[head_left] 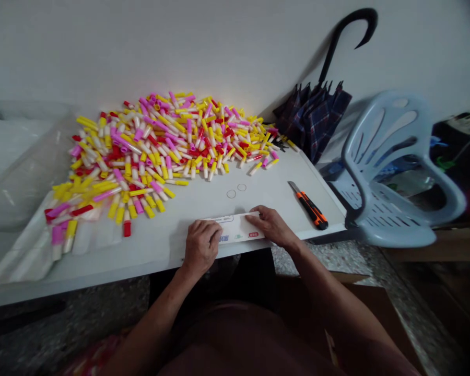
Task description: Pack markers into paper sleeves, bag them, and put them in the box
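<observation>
A flat white printed box or card lies at the front edge of the white table. My left hand grips its left end, fingers curled over it. At the right end, my right hand holds it between thumb and fingers. Behind it, two small circles are drawn on the tabletop. An orange and black utility knife rests to the right of my right hand, blade showing. A large heap of small tubes with yellow, pink and red parts spreads over the back and left of the table.
Clear plastic bags stand at the left. A folded plaid umbrella leans on the wall at the back right. A light blue plastic chair stands right of the table, with a cardboard box on the floor below.
</observation>
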Demonstrator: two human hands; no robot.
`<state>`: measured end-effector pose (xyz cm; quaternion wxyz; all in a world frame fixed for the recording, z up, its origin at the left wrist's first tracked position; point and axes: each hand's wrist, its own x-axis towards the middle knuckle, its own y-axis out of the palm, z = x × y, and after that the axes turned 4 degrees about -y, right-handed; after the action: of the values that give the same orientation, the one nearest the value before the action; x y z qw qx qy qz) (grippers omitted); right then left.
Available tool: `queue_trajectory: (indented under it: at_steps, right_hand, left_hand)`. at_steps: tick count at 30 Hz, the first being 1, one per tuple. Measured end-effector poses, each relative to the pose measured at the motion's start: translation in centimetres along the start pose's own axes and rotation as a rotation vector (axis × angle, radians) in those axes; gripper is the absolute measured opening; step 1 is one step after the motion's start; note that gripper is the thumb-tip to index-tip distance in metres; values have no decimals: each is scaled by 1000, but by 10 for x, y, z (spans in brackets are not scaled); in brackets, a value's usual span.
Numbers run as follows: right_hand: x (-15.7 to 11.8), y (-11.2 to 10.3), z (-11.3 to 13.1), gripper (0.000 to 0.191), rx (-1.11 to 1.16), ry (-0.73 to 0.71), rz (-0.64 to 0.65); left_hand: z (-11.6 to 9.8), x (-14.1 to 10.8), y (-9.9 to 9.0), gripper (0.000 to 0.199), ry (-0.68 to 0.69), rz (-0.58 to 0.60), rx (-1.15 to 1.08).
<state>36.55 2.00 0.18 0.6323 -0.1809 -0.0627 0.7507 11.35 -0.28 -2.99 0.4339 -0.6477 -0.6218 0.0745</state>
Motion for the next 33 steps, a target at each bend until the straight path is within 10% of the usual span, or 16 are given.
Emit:
queue_trajectory:
  at_steps: [10,22,33]
  right_hand:
    - [35,48,26,31,-449,-46,-24]
    - [42,53,42,45,-910,18,69]
    - [161,74,72,47,-708,27,-227]
  left_hand:
    - [20,4,-7,16,-67,-20,-40]
    - [17,5,-10,15,-142,131,96]
    - [25,1,-4,19,-144,37,-25]
